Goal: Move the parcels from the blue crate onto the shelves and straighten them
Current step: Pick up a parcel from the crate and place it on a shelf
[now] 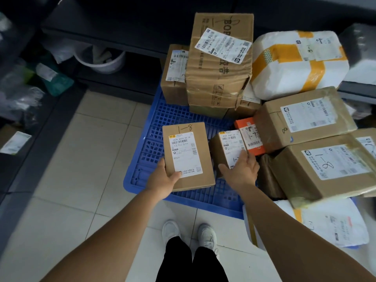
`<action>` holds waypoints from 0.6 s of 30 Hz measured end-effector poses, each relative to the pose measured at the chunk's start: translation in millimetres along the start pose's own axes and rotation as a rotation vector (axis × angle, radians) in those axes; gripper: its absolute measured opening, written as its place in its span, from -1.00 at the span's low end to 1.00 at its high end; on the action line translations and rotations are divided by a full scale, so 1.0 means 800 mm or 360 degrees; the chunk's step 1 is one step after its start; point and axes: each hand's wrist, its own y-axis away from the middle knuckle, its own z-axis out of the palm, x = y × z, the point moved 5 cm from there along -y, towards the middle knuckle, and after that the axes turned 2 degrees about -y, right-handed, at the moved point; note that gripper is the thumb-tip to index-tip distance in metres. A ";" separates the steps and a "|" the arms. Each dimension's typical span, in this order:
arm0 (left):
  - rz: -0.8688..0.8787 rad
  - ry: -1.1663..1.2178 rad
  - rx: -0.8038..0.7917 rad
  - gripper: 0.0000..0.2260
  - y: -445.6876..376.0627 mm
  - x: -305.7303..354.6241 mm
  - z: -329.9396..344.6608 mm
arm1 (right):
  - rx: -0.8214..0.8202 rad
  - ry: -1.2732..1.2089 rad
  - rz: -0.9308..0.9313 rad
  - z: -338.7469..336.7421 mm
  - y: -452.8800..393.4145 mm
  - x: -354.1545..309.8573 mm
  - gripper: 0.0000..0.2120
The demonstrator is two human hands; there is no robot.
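Note:
My left hand (pixel 164 178) grips the near end of a flat brown parcel (pixel 188 157) marked 1-8, held above the blue crate (pixel 183 123). My right hand (pixel 242 169) reaches with straight fingers to a small brown parcel (pixel 228 147) that lies in the crate, its fingertips touching the parcel's label. An orange box (pixel 251 135) marked 1-7 leans against that parcel. Further parcels are stacked at the crate's far side, among them a tall taped carton (pixel 219 64).
Dark shelves (pixel 105 35) run along the back and left, holding bagged parcels (pixel 22 94) and a white tub (pixel 101 60). Brown boxes (pixel 329 167) and white wrapped parcels (pixel 299 62) pile up on the right. My feet (pixel 189 233) stand on pale floor tiles.

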 end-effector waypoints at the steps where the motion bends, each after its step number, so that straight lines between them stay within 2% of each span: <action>1: -0.0005 0.0026 0.0013 -0.49 0.000 0.001 0.002 | 0.0000 -0.0008 0.0006 -0.001 -0.006 0.001 -0.12; 5: -0.0052 0.0063 0.0062 -0.50 0.006 0.008 0.006 | -0.0182 -0.0081 0.0028 0.002 -0.019 0.007 -0.16; 9: -0.0121 0.0273 0.0190 -0.49 0.034 0.011 0.004 | -0.0453 -0.0408 -0.0045 0.000 -0.017 0.004 -0.29; 10: -0.0132 0.0291 0.0200 -0.48 0.032 0.008 0.004 | -0.0474 -0.0451 -0.0040 -0.001 -0.018 0.006 -0.29; 12: -0.0111 0.0476 0.0471 -0.48 0.086 0.021 -0.038 | -0.0518 -0.0473 -0.0337 -0.041 0.020 -0.042 -0.30; 18: 0.0005 0.0655 0.0605 -0.44 0.088 0.031 -0.048 | -0.0483 -0.0728 -0.0449 -0.054 0.024 -0.044 -0.42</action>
